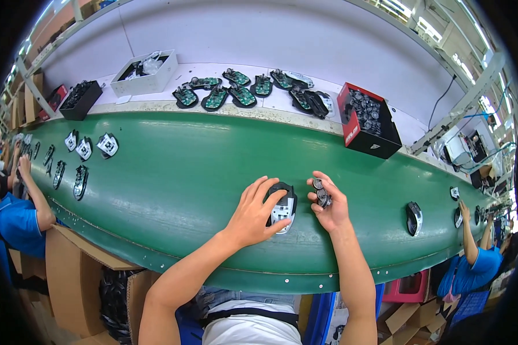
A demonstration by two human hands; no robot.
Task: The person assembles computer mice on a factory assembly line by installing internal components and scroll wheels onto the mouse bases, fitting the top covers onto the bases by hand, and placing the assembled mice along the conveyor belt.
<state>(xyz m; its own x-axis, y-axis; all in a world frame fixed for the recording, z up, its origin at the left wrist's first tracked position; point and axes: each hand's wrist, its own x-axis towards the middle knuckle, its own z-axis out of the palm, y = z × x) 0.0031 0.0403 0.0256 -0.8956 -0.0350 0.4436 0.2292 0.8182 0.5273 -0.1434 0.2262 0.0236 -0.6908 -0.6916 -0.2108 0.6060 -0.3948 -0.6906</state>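
1. Spanning a computer mouse (281, 212) with thumb and forefinger, the left hand (248, 211) appears to have hold of it; its fingers are partly spread and bent. Gripping from the left side probably steadies the mouse while leaving much of its top uncovered.

2. The mouse is on the green belt (190, 172), straight in front of the person, dark end away and pale end near — a spot that seems handy for both hands. Whether it sits quite flat cannot be told.

3. Just to its right, the right hand (332, 206) is half curled, its fingers closed loosely around several small round parts (323, 199), one showing near the fingertips. Cupping a few together likely spares reaching for each singly.

4. A red and black box (379, 147) holds many small dark parts at the front of the ledge (155, 99), to the right, perhaps so that the right hand can dip into it easily.

5. Mouse bases with circuit boards (215, 99) stand grouped on the ledge, seemingly to leave the belt free for moving pieces.

6. Pale mouse covers (108, 145) lie apart on the belt's left, and another mouse (414, 218) on its right — spaced, it seems, for picking up one by one.
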